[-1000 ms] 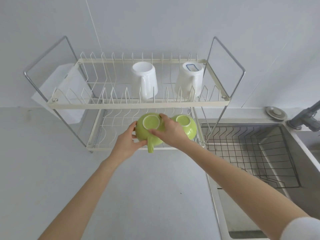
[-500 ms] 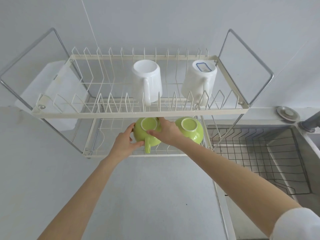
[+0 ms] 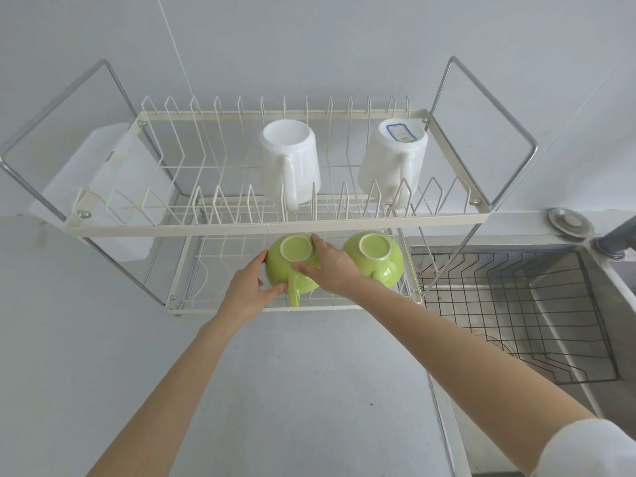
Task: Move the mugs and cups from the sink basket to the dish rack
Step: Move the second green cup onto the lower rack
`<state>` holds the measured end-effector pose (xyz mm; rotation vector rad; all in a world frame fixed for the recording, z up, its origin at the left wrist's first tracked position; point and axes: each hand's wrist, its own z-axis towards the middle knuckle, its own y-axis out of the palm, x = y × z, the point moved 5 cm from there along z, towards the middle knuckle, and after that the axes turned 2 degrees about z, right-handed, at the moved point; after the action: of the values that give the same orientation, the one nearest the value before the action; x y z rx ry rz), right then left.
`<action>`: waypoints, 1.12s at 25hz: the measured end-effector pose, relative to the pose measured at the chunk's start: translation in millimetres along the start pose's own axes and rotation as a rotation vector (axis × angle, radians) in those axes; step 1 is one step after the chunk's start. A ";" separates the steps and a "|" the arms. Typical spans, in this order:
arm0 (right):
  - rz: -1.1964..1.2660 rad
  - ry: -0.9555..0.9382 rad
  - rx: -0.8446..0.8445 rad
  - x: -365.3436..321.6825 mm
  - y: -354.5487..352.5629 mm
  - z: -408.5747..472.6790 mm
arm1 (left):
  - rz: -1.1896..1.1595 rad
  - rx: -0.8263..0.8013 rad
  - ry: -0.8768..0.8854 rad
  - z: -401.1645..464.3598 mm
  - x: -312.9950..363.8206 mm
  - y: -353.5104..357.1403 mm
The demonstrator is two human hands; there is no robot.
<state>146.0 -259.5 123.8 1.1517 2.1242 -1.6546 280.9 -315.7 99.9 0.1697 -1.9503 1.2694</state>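
A green cup (image 3: 287, 266) sits upside down on the lower tier of the cream two-tier dish rack (image 3: 241, 229), its handle pointing toward me. My left hand (image 3: 249, 290) grips its left side and my right hand (image 3: 328, 266) grips its right side and base. A second green cup (image 3: 375, 258) rests upside down just to the right on the same tier. Two white mugs, one (image 3: 292, 160) in the middle and one (image 3: 392, 156) at the right, stand upside down on the upper tier. The black wire sink basket (image 3: 516, 304) holds nothing I can see.
The steel sink (image 3: 592, 325) lies at the right, with a grey faucet (image 3: 616, 241) and a round drain stopper (image 3: 569, 222) behind it. A white plastic holder (image 3: 103, 187) hangs on the rack's left end. Grey countertop (image 3: 292, 390) spreads below the rack.
Both hands have carried the green cup further in under the upper tier and lowered it onto the lower tier. My head has moved closer to the rack.
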 end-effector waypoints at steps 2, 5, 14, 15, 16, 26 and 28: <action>-0.011 0.006 -0.017 0.2 1.0 0.7 | 0.004 -0.018 -0.004 -1.1 3.7 -1.6; -0.127 -0.056 0.003 -2.5 -6.1 -5.0 | 0.036 -0.074 -0.002 -1.6 11.3 -4.1; -0.149 0.027 0.285 62.2 -46.9 -38.7 | 0.025 0.031 0.067 7.0 37.7 -1.5; -0.114 0.053 0.276 68.9 -45.9 -41.2 | 0.021 0.036 0.057 7.0 39.7 3.8; -0.074 0.063 0.268 73.0 -45.1 -42.8 | 0.039 0.048 0.053 7.4 40.2 8.7; -0.008 0.064 0.258 84.2 -49.6 -41.3 | 0.146 0.136 0.085 5.7 53.3 24.6; -0.006 0.067 0.252 85.2 -49.3 -41.4 | 0.151 0.134 0.078 5.6 53.2 25.8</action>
<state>67.0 -187.7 123.5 1.2869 2.0011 -1.9572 228.8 -292.2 116.1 0.0390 -1.8406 1.4840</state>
